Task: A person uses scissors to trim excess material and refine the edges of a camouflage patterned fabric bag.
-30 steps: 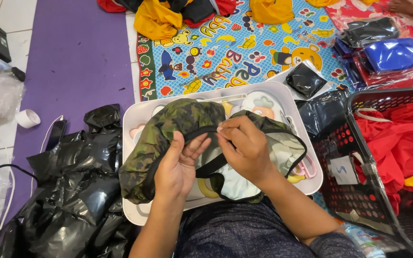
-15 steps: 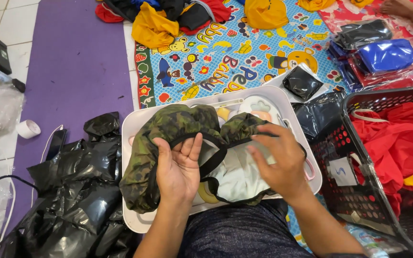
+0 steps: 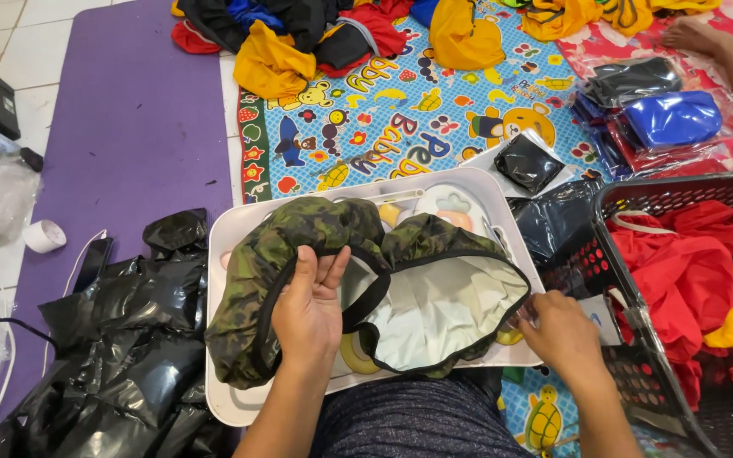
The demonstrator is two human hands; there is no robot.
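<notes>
My left hand (image 3: 309, 309) pinches the black-trimmed edge of the camouflage cover (image 3: 299, 233), which lies opened over the white tray (image 3: 229, 407) on my lap. At four o'clock, my right hand (image 3: 560, 332) grips the cover's far rim, fingers curled.

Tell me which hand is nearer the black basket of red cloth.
Right. The right hand is beside the black basket wall; the left hand grips the camouflage cover further away.

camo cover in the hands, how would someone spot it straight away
Find the white tray on the lap, between black bags and the dark basket. The camo cover lies across it under the left hand: the only camouflage cloth, black-edged, pale inside.
</notes>
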